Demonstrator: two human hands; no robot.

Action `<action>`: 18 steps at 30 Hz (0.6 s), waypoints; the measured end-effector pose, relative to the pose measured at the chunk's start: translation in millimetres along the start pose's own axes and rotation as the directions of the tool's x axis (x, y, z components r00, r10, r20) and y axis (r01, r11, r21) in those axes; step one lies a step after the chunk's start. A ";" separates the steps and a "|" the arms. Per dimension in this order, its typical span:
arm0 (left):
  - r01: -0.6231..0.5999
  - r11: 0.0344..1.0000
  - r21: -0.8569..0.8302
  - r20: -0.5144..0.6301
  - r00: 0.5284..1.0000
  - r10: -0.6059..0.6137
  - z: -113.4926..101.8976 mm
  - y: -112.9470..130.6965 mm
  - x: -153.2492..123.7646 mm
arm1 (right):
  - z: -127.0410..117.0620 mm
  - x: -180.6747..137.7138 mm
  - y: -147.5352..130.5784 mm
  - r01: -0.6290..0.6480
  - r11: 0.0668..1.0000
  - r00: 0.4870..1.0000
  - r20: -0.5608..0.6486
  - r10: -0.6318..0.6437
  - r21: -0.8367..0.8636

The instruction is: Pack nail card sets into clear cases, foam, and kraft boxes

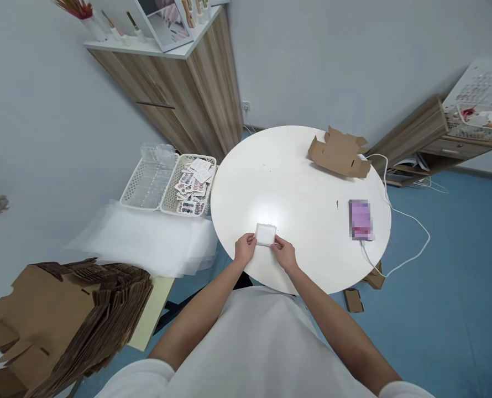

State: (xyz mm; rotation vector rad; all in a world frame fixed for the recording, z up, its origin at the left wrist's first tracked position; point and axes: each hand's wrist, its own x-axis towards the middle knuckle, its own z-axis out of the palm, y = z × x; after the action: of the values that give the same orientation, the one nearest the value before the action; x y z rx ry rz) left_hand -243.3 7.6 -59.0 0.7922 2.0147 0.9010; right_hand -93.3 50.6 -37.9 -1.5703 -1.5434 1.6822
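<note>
Near the front edge of the round white table (250,182), a small, whitish, square packet (266,234) lies between my hands. It looks like a thin case or a piece of wrapped foam; I cannot tell which. My left hand (245,248) pinches its left edge with thumb and fingers. On the opposite side, my right hand (284,253) grips the right edge the same way. What is inside the packet cannot be made out.
An unfolded cardboard box (339,153) and a blurred purple phone (360,220) with a white cable (415,221) are on the table. Left are a basket of printed cards (194,185), clear plastic cases (150,179), translucent sheets (146,235) and stacked flat cartons (59,326).
</note>
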 end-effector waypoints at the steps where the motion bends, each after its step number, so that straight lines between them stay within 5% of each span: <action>1: -0.007 1.000 -0.003 -0.022 1.000 0.007 -7.3 -0.8 5.6 | 7.1 6.6 -6.1 0.004 1.000 1.000 0.009 -0.003 -0.005; 10: -0.028 0.989 -0.144 -0.190 0.982 0.000 -75.3 -3.7 80.6 | 91.3 85.0 -66.2 0.019 0.997 0.993 0.113 -0.028 0.078; 18: -0.012 0.985 -0.175 -0.165 0.986 -0.017 -101.4 -7.7 127.0 | 135.4 127.9 -93.6 0.028 0.988 0.994 0.098 -0.043 0.152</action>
State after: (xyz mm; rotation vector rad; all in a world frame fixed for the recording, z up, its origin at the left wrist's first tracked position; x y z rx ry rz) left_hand -393.8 68.4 -69.8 0.6343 2.0435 1.1587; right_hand -287.0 127.2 -46.5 -1.3938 -1.4457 1.8371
